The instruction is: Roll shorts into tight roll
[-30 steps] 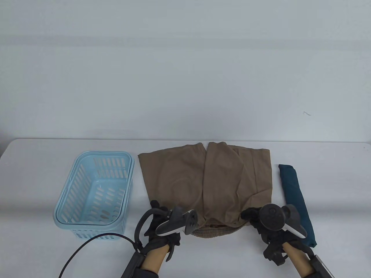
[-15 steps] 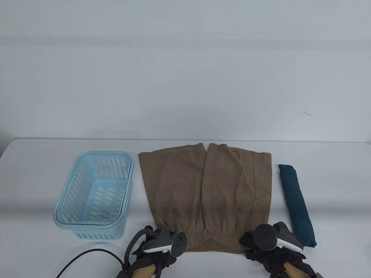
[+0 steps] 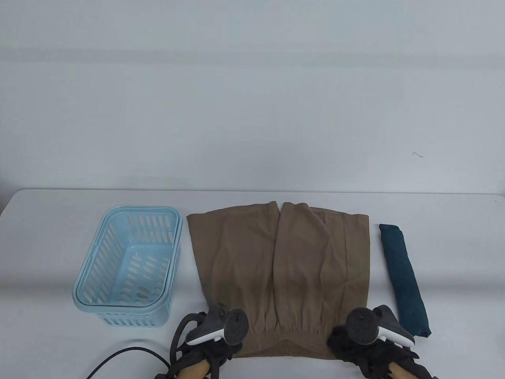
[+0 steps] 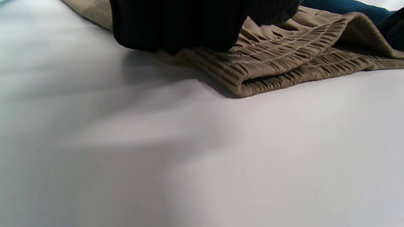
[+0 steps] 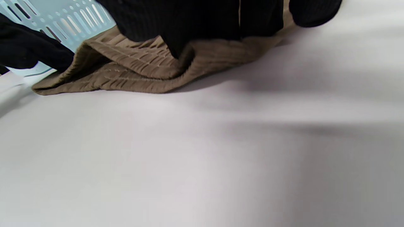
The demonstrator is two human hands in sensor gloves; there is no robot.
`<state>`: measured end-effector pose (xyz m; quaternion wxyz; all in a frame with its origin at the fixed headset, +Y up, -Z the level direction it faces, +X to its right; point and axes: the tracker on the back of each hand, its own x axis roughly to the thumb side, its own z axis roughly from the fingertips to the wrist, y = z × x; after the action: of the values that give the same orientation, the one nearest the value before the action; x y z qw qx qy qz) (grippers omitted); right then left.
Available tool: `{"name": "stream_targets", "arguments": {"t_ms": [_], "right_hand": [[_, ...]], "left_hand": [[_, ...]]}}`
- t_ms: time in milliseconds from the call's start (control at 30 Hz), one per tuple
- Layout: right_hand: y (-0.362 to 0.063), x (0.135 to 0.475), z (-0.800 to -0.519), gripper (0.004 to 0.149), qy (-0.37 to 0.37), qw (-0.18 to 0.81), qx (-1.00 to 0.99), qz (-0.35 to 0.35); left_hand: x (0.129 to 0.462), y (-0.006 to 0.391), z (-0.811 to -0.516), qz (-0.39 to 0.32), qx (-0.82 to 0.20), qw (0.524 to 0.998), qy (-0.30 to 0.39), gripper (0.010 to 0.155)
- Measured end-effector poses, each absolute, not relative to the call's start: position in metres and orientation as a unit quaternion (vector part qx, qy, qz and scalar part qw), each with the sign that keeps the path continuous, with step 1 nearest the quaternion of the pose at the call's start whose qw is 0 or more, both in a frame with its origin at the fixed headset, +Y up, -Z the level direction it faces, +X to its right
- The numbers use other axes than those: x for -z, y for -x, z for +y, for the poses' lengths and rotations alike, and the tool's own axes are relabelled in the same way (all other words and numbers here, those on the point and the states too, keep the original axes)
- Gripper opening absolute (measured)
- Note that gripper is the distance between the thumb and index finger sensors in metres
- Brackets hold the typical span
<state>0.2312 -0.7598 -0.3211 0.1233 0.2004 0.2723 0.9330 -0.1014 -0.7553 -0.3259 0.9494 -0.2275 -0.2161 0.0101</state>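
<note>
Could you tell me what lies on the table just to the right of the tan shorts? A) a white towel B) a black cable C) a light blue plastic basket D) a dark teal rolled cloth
D: in the table view a dark teal rolled cloth lies beside the right edge of the tan shorts, while the light blue basket sits on their left.

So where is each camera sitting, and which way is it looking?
Table view: high in front, looking down at the table; shows the tan shorts, blue basket, teal roll, left hand and right hand.
Left wrist view: low by the tabletop, looking at the shorts' waistband; left-hand gloved fingers on top.
Right wrist view: low too, looking across the waistband toward the basket; right-hand gloved fingers.
Both wrist views share the waistband.
</note>
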Motion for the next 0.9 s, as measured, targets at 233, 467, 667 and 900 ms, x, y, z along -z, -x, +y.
{"name": "stream_targets", "arguments": {"t_ms": [233,467,667,900], "right_hand": [[-0.229,0.32,-0.757,0.048,-0.196,0.133,-0.942,0.236],[-0.207,0.322,-0.738,0.055,-0.205,0.183,-0.944,0.184],[-0.16,0.322,-0.738,0.062,-0.219,0.17,-0.935,0.222],[-0.113,0.317,-0.768,0.071,-0.214,0.131,-0.92,0.302]], "left_hand": [[0.327,0.103,-0.753,-0.222,-0.029,0.954,0.198,0.056],[0.343,0.095,-0.72,-0.217,-0.082,0.966,0.115,0.058],[0.382,0.057,-0.689,-0.218,-0.087,0.968,0.092,0.056],[0.438,-0.005,-0.685,-0.217,-0.096,0.963,0.124,0.056]]}}
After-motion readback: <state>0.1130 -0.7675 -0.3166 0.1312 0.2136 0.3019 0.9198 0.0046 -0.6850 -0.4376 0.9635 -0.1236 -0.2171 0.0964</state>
